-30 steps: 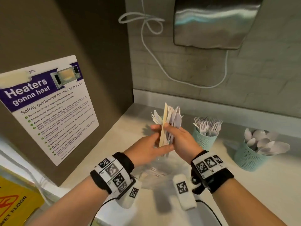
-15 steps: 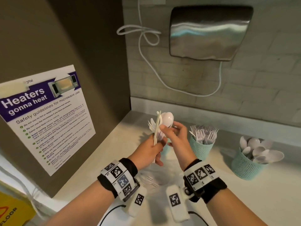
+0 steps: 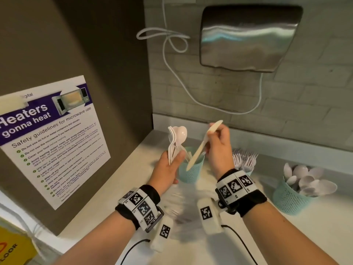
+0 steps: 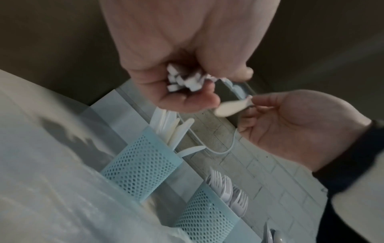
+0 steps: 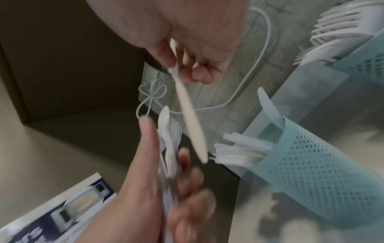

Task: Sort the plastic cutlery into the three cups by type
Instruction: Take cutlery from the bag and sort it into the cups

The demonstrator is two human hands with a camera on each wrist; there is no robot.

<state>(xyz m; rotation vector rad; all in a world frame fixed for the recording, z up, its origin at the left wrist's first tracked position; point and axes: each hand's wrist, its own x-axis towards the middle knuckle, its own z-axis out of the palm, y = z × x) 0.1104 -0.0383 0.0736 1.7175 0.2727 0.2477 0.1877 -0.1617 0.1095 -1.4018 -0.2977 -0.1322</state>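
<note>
My left hand (image 3: 170, 165) grips a bundle of white cutlery (image 3: 176, 138) upright by the handles; a spoon bowl shows on top. The handle ends (image 4: 185, 80) poke out of its fist. My right hand (image 3: 217, 146) pinches a cream plastic knife (image 3: 200, 148), held apart from the bundle and tilted. Its lower end hangs over the left teal mesh cup (image 3: 191, 173), which holds knives (image 5: 245, 148). The middle cup (image 3: 248, 169) holds forks and is partly hidden by my right wrist. The right cup (image 3: 290, 199) holds spoons.
A clear plastic bag (image 3: 183, 205) lies on the counter (image 3: 315, 236) under my wrists. A brown wall with a microwave poster (image 3: 51, 142) closes the left side. A steel dispenser (image 3: 248, 37) and a white cable (image 3: 172, 60) hang on the tiled back wall.
My right hand has drawn the cream knife out of the bundle and carried it rightwards, tilting it over the left cup. My left hand still holds the remaining cutlery.
</note>
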